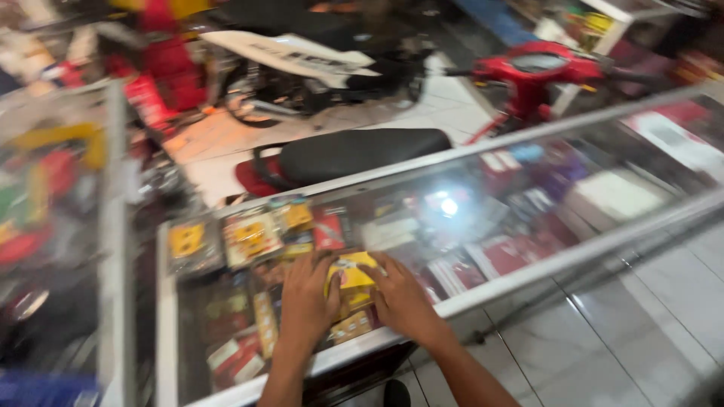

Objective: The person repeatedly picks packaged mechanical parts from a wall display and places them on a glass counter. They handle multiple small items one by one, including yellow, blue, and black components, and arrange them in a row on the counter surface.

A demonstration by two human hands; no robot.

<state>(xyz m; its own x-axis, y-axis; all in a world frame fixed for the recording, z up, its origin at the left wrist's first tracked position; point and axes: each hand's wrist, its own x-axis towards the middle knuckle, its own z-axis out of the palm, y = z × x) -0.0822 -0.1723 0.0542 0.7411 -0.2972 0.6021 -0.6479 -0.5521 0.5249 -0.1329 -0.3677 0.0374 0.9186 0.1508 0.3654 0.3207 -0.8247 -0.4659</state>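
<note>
A small yellow box lies on the glass top of a display counter, near its front edge. My left hand rests flat beside the box's left side, thumb touching it. My right hand covers the box's right side, fingers on its edge. Both hands press against the box from either side. The view is blurred by motion.
Under the glass lie several red and yellow packets. Beyond the counter stand a red scooter with a black seat and another motorbike. A second glass case stands at left. White tiled floor lies at right.
</note>
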